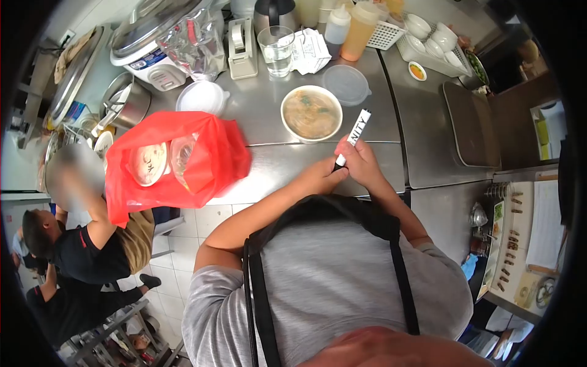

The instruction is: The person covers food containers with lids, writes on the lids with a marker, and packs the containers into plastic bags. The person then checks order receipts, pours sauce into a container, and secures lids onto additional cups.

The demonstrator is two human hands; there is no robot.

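Note:
Both of my hands meet at the counter's front edge around a white marker [356,134] with black ends and dark lettering. My left hand [325,174] is closed on its lower black end. Higher up, my right hand [361,160] has its fingers wrapped round the white barrel. Just beyond them stands an uncovered bowl of brownish soup [311,114] with green bits. A translucent lid [346,85] lies behind the bowl to the right. To the left, an open red bag [214,160] holds a lidded tub with writing [150,164] and a clear container [182,156].
Behind are a glass of water [278,61], a tape dispenser [242,49], squeeze bottles [361,30], a rice cooker [156,67] and a white lid [202,98]. A basket of bowls [434,49] and a tray [471,125] are right. Other people [92,244] are at left.

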